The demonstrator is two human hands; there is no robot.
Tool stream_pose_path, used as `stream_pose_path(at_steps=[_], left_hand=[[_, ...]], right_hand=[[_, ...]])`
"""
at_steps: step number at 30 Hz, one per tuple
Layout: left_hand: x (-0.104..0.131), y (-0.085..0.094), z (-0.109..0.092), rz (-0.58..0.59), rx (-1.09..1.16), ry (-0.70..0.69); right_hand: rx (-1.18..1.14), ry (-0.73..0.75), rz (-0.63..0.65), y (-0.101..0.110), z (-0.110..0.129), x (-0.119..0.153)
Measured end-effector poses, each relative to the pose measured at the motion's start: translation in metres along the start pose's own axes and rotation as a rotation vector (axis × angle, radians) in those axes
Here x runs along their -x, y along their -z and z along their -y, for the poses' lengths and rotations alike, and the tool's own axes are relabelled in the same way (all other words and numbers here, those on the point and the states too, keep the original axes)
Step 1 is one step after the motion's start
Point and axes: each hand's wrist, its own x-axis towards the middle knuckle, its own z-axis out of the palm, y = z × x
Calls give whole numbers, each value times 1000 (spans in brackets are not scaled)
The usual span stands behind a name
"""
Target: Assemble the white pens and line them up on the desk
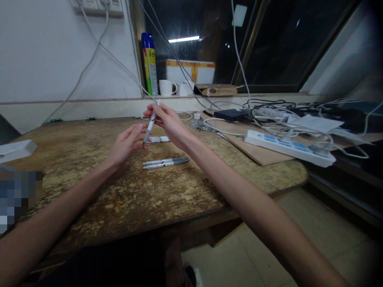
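My right hand (167, 121) holds a white and grey pen (149, 128) by its upper end, tilted almost upright above the worn wooden table (89, 191). My left hand (127, 141) is just left of the pen's lower tip, fingers spread, its fingertips touching or nearly touching the tip. Two more pens (166, 162) lie side by side on the table in front of my hands. A further small white pen part (158, 139) lies behind the held pen.
A white power strip (287, 148) and a tangle of cables (284, 109) lie on a board at the right. A spray can (149, 63), mugs (166, 87) and a box stand on the windowsill. A white box (14, 149) sits at the left edge.
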Motion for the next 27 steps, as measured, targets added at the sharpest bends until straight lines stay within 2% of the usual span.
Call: stream_pose_path(at_steps=[4, 10, 15, 27], left_hand=[[-4, 13, 9, -37, -169, -3], [-6, 18, 20, -13, -242, -10], [-4, 17, 23, 48, -252, -12], [-5, 22, 26, 62, -271, -7]], right_hand=[[-222, -35, -142, 19, 10, -6], [-324, -91, -183, 43, 19, 6], [-357, -84, -201, 45, 25, 13], [-484, -80, -195, 48, 32, 16]])
